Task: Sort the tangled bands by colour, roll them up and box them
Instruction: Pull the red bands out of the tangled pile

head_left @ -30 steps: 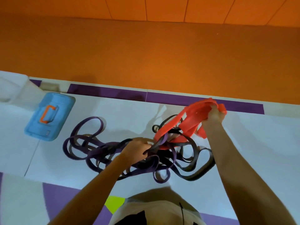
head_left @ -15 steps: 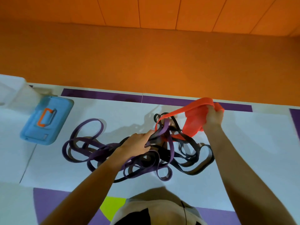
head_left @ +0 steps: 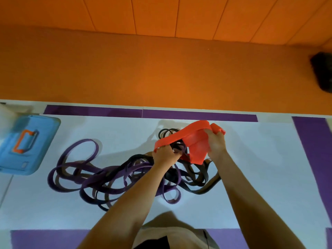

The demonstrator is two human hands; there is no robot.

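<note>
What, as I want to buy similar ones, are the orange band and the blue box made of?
The orange band looks like rubber or latex, matte: a wide flat strip, folding limply. The blue box is likely moulded plastic, smooth, with rounded corners; blurred.

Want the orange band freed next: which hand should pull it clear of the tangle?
Probably right. The right hand grips the bunched orange band beside the tangle; the left hand grips it at the tangle, better placed to steady that.
</note>
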